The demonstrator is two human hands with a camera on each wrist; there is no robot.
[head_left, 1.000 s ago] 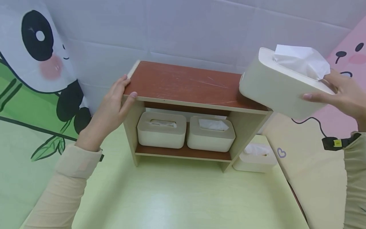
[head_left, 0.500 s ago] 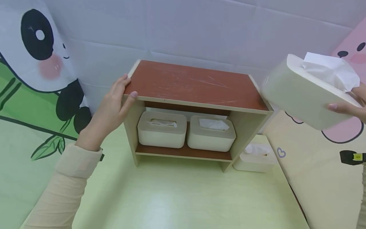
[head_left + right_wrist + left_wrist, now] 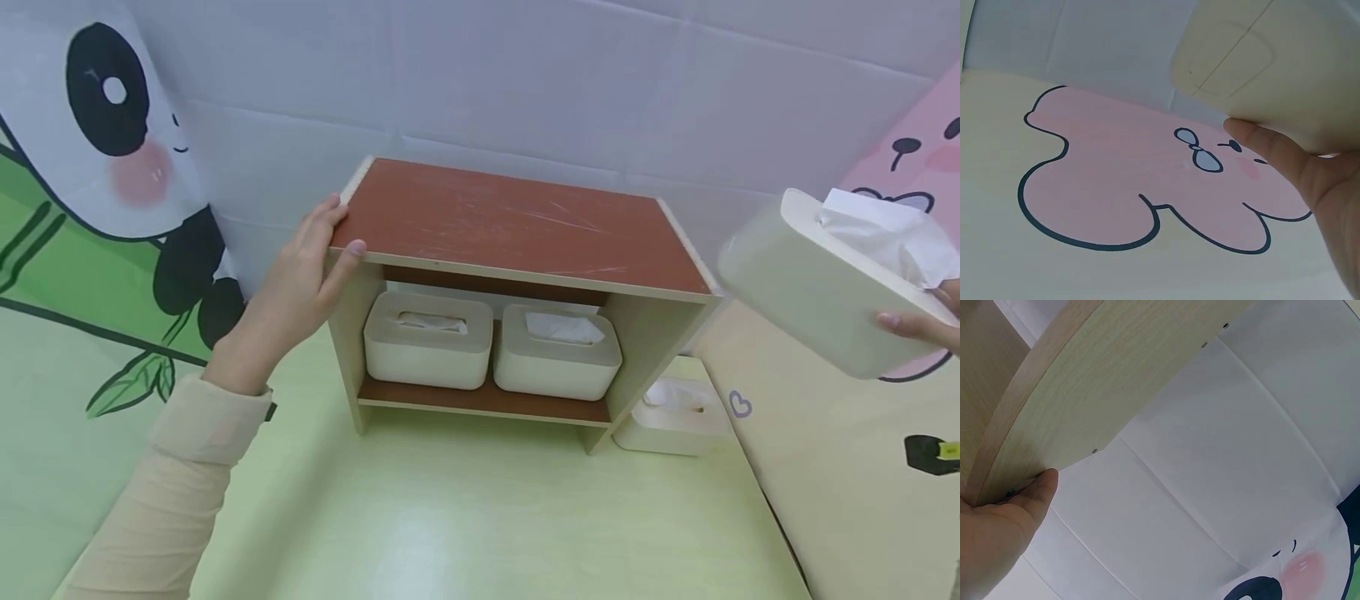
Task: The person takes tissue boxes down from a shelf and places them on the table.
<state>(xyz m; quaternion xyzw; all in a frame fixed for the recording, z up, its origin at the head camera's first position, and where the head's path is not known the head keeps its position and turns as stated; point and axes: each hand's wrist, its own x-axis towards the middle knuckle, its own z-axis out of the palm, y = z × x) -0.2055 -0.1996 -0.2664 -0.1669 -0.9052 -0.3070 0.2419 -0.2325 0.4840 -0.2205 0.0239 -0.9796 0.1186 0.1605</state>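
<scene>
My right hand (image 3: 924, 327) holds a cream tissue box (image 3: 817, 292), tilted and in the air to the right of a small shelf unit (image 3: 517, 225). The thumb presses the front face and a white tissue sticks out of the top. In the right wrist view the hand (image 3: 1310, 169) lies against the underside of the box (image 3: 1285, 75). My left hand (image 3: 296, 287) rests on the unit's upper left corner, its thumb at the front edge. Along the wooden side panel (image 3: 1085, 394) a finger shows in the left wrist view. Two more tissue boxes (image 3: 427, 342) sit side by side inside.
The unit stands on a pale green table (image 3: 480, 517) against a pale fabric wall (image 3: 510, 75). Another tissue box (image 3: 671, 417) stands on the table close to the unit's right side. Cartoon-printed sheets (image 3: 138, 192) flank the table on both sides.
The right hand has carried the tissue box off the unit's top right end, rightward and then downward. The unit's top is now bare. The left hand has stayed at its corner.
</scene>
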